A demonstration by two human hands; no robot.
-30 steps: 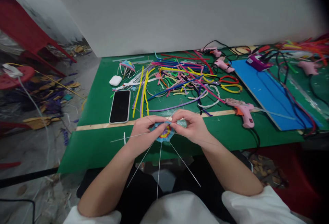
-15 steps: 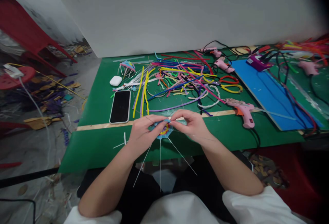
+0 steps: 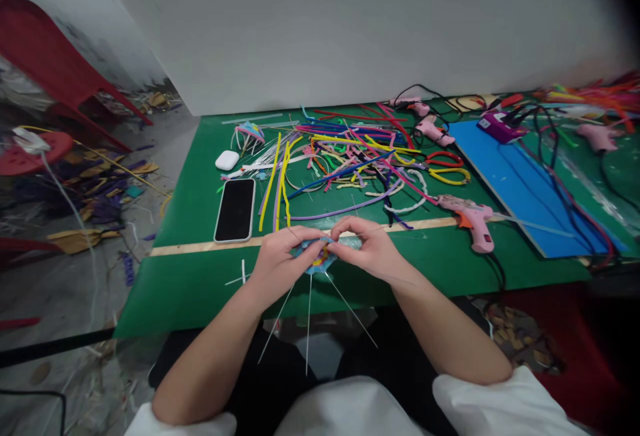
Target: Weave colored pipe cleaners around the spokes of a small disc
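A small round woven piece (image 3: pixel 323 263), light blue at the rim with yellow and purple at its middle, is held over the table's front part. Thin pale rods stick out from it, three of them pointing down toward my lap. My left hand (image 3: pixel 285 256) pinches its left side between thumb and fingers. At its upper right edge, the thumb and fingertips of my right hand (image 3: pixel 367 246) are pressed together on the piece. Whatever finer strand lies between those fingertips is too small to make out.
Beyond my hands lies a heap of coloured pipe cleaners (image 3: pixel 345 156). A phone (image 3: pixel 235 211) and a white earbud case (image 3: pixel 227 160) are at left. On the right are a pink glue gun (image 3: pixel 475 223), scissors (image 3: pixel 450 175) and a blue board (image 3: pixel 525 196).
The woven piece has tilted slightly, and its rods have swung a little left. My right fingers have closed in nearer to its middle.
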